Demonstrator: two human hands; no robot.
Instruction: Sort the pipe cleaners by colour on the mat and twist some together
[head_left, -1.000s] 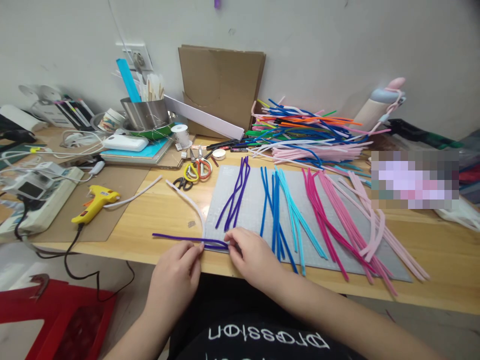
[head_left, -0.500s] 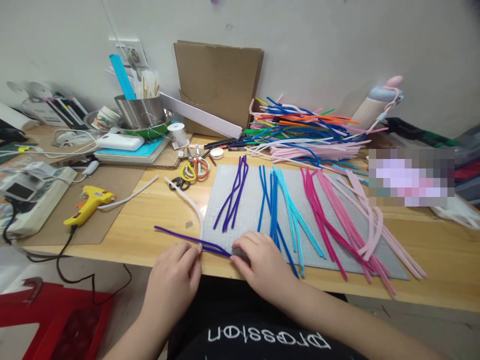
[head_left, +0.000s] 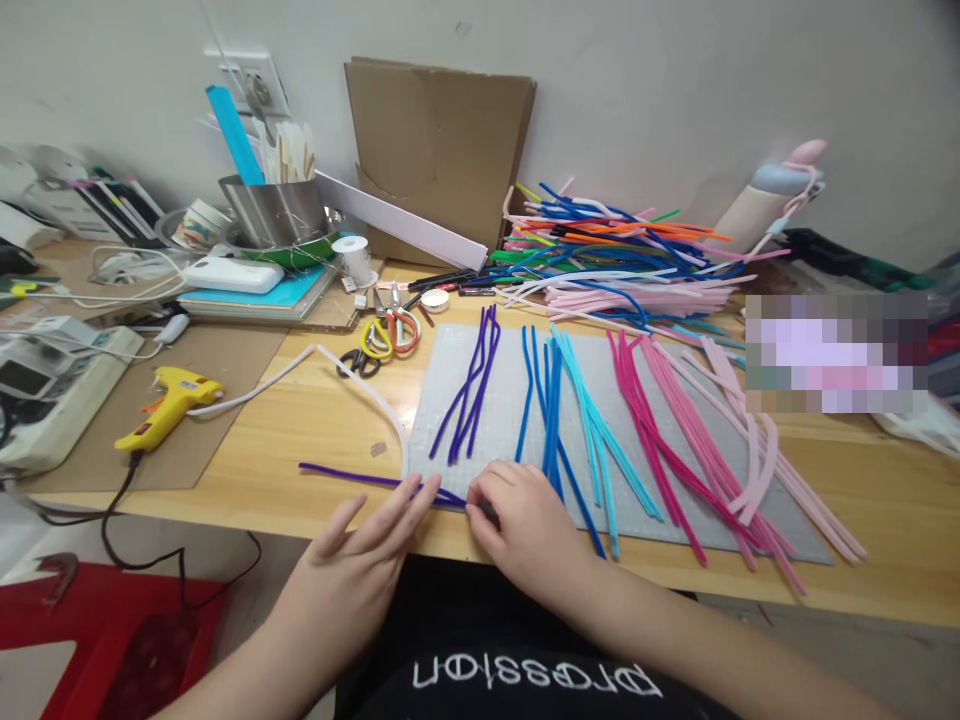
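A purple pipe cleaner (head_left: 352,476) lies along the front edge of the wooden table (head_left: 285,430). My left hand (head_left: 360,560) has its fingers stretched out flat, fingertips on the pipe cleaner near its right end. My right hand (head_left: 525,525) is curled with fingertips pinching that right end at the corner of the grey cutting mat (head_left: 510,420). On the mat lie groups of purple (head_left: 469,395), dark blue (head_left: 547,410), light blue (head_left: 600,440), magenta (head_left: 660,450) and pale pink (head_left: 742,440) pipe cleaners.
A white pipe cleaner (head_left: 360,385) curves left of the mat. A yellow glue gun (head_left: 169,400), scissors (head_left: 390,335), a metal pot of tools (head_left: 274,205), cardboard (head_left: 439,150) and a big heap of mixed pipe cleaners (head_left: 615,260) stand behind. A red stool (head_left: 112,640) is below left.
My left hand has gone from a pinch on the purple pipe cleaner to outstretched fingers lying on it. My right hand stays pinched on its right end. The camera tilted slightly.
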